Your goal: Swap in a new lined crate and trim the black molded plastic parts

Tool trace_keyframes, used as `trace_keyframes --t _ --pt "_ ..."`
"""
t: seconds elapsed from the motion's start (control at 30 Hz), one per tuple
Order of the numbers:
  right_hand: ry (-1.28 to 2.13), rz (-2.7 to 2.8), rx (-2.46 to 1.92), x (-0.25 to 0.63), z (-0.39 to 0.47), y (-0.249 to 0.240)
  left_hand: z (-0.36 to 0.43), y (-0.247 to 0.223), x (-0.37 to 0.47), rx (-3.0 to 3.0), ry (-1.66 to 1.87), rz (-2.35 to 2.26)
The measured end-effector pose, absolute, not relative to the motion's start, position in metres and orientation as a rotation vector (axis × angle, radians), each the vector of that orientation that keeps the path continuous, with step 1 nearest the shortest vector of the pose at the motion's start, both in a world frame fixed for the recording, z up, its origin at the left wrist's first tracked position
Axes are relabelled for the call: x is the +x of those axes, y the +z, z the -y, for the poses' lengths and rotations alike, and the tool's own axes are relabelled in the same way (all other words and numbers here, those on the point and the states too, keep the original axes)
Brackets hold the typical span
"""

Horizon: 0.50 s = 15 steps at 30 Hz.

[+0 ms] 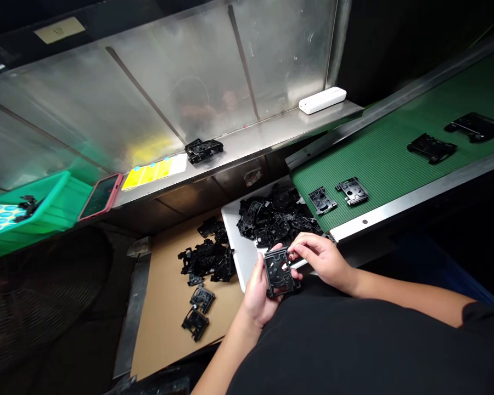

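My left hand (257, 291) is closed around a black plastic frame part (278, 272), gripping it by its sides in front of my body. The part is roughly square, with cutouts and raised ribs. At its upper right edge my right hand (319, 257) has thumb and fingers pinched together, touching or almost touching the part. Whatever lies in that pinch is too small to make out. Just beyond my hands, a white tray (237, 247) holds a heap of similar black parts (271, 219).
Loose black parts (208, 258) lie on brown cardboard (160, 307) at left. A green conveyor belt (389, 170) carries several parts. The metal shelf (251, 144) bears a black part (203, 151), yellow labels (148, 174), a phone (101, 196) and a white device (323, 100). A green bin (53, 211) stands left.
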State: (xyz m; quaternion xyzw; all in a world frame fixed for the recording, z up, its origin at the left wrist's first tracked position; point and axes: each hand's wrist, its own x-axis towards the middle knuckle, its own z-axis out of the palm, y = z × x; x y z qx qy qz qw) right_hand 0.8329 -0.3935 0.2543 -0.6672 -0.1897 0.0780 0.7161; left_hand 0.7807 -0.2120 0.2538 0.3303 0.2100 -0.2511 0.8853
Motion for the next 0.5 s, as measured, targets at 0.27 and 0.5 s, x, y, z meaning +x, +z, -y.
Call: trace_keyframes --t 0.27,0.5 --pt "0.261 0.408 -1.497 0.8326 0.3912 0.2532 0.2115 0.2498 0.7796 0.693 -0.565 -0.446" --pt "0.306 0.404 -1.493 0.8322 0.39 0.2473 0.2125 0.2502 0.7788 0.704 -0.572 -0.451"
